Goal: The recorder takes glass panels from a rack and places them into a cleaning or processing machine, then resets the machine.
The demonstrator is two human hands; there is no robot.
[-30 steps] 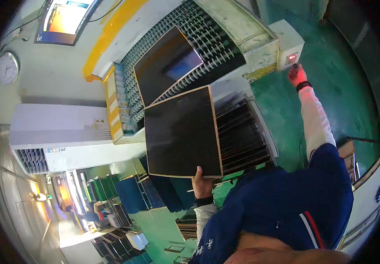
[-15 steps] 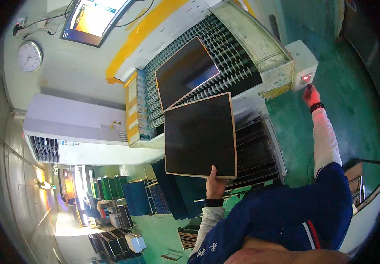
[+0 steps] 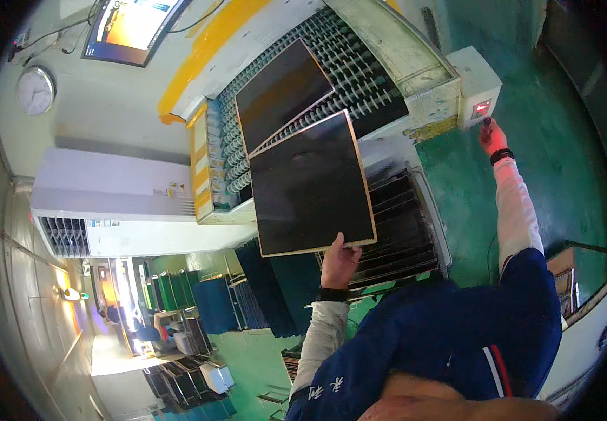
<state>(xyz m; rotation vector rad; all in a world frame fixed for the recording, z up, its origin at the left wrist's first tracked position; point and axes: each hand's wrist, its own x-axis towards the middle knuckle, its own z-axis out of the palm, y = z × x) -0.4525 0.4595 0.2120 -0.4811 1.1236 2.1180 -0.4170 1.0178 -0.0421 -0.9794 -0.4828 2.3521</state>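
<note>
While the left hand (image 3: 340, 266) sits just below the middle of the frame in my head view, I have its fingers closed on the lower edge of a dark panel (image 3: 310, 186) with a pale rim, the thumb lying over the top face. That panel fills the centre, tilted, its upper left corner meeting the outline of a second panel (image 3: 282, 91); I can't judge whether the two touch. The second panel rests on rows of rollers (image 3: 363, 70) at the upper middle. Over at the upper right, I have the right hand (image 3: 492, 139) at a pale control box (image 3: 473, 74), just below its red-lit display (image 3: 482, 109). Its fingers are curled by a small dark part (image 3: 486, 122), but I can't make out whether they grip it. Just right of centre, beside the held panel, I see a dark slatted rack (image 3: 398, 235). A round clock (image 3: 36, 91) and a bright screen (image 3: 131, 28) show at the upper left, above a white cabinet (image 3: 110, 186).
</note>
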